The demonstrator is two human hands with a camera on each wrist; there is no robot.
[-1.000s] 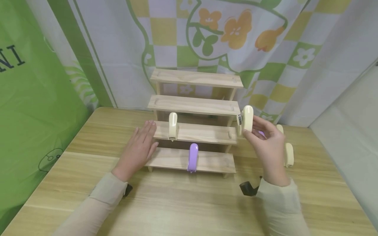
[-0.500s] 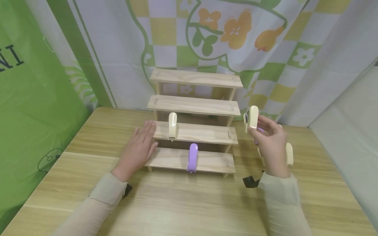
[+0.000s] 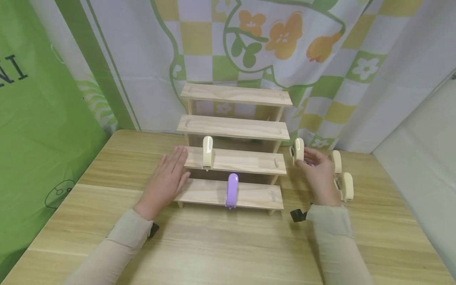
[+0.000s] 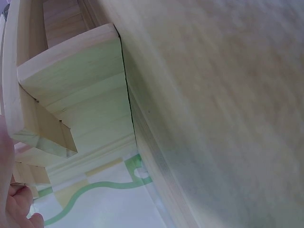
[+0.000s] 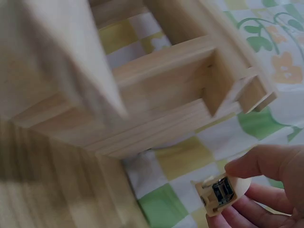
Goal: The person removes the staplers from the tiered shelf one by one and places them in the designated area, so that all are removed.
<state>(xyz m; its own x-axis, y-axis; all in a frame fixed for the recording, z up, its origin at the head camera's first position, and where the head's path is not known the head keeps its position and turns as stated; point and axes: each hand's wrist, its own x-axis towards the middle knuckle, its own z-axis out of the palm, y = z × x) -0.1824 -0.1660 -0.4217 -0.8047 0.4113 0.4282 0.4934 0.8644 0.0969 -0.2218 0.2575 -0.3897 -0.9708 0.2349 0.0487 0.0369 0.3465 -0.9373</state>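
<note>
My right hand (image 3: 317,174) pinches a cream stapler (image 3: 298,151) between thumb and fingers, off the right end of the wooden tiered shelf (image 3: 249,159). In the right wrist view the stapler's metal staple end (image 5: 222,191) faces the camera. My left hand (image 3: 165,182) lies with straight fingers against the shelf's left end; only part of it shows in the left wrist view. Another cream stapler (image 3: 208,152) stands on the second step from the bottom, and a purple stapler (image 3: 232,190) on the bottom step. A bit of purple shows behind the right fingers.
Two more cream staplers, the farther one (image 3: 336,161) and the nearer one (image 3: 348,186), stand on the wooden table (image 3: 228,245) beyond my right hand. A patterned curtain (image 3: 199,39) hangs close behind the shelf. Black wrist-camera parts (image 3: 297,215) stick out by the right sleeve.
Holding the cream stapler, my right hand shifts right, then comes down and slightly left, uncovering the two staplers on the right. My left hand and the staplers on the shelf stay put.
</note>
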